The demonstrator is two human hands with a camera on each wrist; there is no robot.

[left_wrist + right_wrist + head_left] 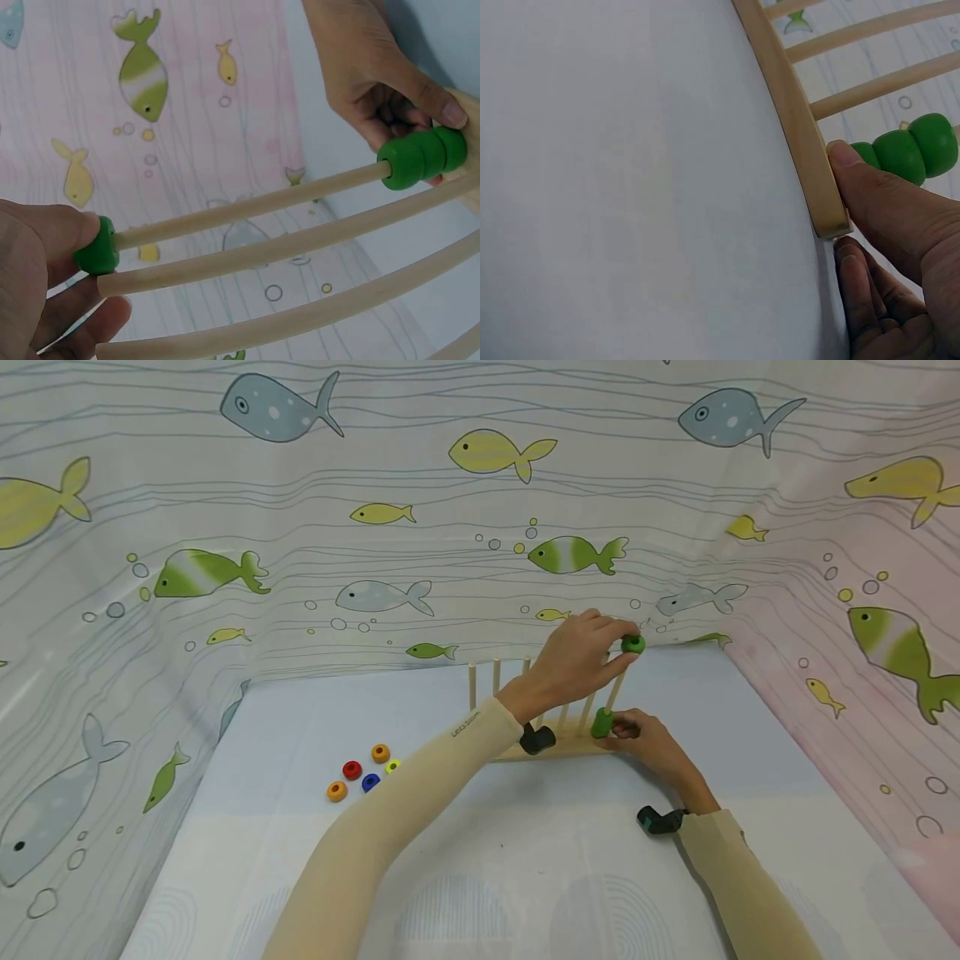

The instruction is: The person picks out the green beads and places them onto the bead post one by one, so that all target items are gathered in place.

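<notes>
My left hand (573, 656) pinches a green bead (633, 645) between thumb and fingers at the top of the end peg (255, 205). In the left wrist view the peg's tip meets the bead's hole. Three green beads (424, 156) are stacked at the foot of this same peg. The pegs rise from a long wooden base (558, 747) on the table. At the base's right end, my right hand (652, 745) grips it, the thumb lying on top beside the lowest green bead and the fingers curled by the end face.
Several loose beads lie left of the rack: an orange bead (337, 791), a red bead (352, 770), a blue bead (371, 782) and others, some partly behind the left sleeve (405, 802). More bare pegs (472, 687) stand along the base. A fish-patterned curtain (300, 543) surrounds the table.
</notes>
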